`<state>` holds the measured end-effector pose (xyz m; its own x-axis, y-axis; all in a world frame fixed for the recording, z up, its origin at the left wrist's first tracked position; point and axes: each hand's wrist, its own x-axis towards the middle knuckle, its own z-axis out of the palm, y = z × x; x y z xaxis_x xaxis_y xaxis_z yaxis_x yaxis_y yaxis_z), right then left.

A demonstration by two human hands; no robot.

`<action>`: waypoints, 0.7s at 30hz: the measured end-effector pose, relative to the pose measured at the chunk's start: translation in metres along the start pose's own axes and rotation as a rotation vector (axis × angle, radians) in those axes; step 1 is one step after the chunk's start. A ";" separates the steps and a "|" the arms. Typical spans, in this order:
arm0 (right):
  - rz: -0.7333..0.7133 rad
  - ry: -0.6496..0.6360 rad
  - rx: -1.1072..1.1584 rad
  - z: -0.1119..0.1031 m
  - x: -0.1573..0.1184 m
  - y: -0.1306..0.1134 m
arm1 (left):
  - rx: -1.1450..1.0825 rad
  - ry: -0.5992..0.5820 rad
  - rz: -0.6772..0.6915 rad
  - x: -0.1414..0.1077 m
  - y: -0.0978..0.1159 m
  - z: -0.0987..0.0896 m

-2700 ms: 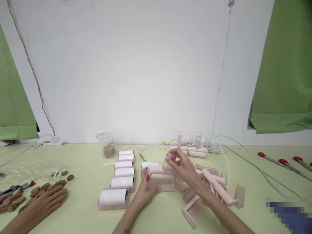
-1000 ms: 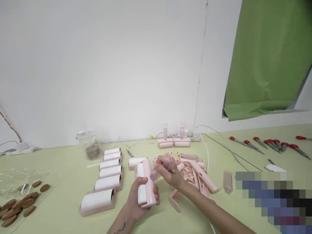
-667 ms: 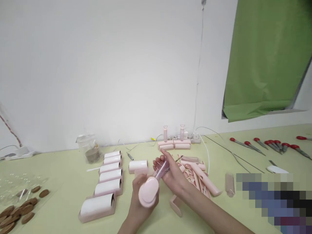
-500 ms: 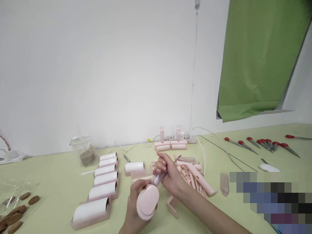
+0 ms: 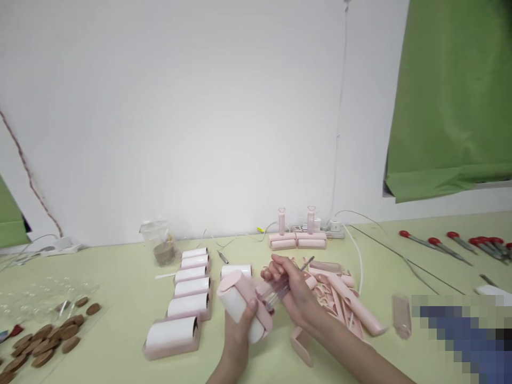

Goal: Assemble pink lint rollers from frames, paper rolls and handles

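Observation:
My left hand [image 5: 239,333] is closed around a pink lint roller [image 5: 236,304] with a white paper roll, held tilted over the table. A clear, pinkish handle part [image 5: 274,295] lies at the roller's right side. My right hand [image 5: 294,288] has its fingers curled round a thin metal tool [image 5: 307,265], whose tip sticks out above the hand; its palm is close to the clear part. Behind the roller, a white roll [image 5: 237,271] rests in a pink holder. Loose pink parts [image 5: 352,304] are piled beside my right hand.
A column of white rolls [image 5: 189,305] in pink holders stands left of centre. Brown discs [image 5: 52,339] lie on plastic at far left. Two assembled rollers [image 5: 311,240] stand by the wall near a power strip [image 5: 335,233]. Red-ended tools [image 5: 450,252] lie at right.
The view has swung left, so the table items appear further right. My left hand has turned the roller, and its white paper side now shows instead of its pink end.

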<state>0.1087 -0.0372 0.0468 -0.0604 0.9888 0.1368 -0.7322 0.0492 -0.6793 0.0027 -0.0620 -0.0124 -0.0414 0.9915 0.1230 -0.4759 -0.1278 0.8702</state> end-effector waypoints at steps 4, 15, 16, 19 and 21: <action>-0.005 0.028 0.015 -0.001 0.001 -0.001 | -0.156 -0.032 -0.165 -0.002 -0.004 0.006; -0.075 -0.245 -0.118 0.008 -0.009 -0.011 | -0.305 -0.044 -0.416 -0.006 0.002 0.010; -0.072 -0.281 -0.138 0.008 -0.010 -0.011 | -0.313 -0.054 -0.430 -0.006 0.002 0.008; -0.067 -0.370 -0.202 0.008 -0.011 -0.013 | -0.304 -0.099 -0.477 -0.005 0.004 0.005; -0.087 -0.407 -0.246 0.008 -0.012 -0.016 | -0.292 -0.129 -0.498 -0.005 0.007 0.005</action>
<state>0.1157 -0.0508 0.0619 -0.3027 0.8461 0.4388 -0.5673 0.2100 -0.7963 0.0041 -0.0676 -0.0047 0.3476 0.9174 -0.1941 -0.6334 0.3823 0.6728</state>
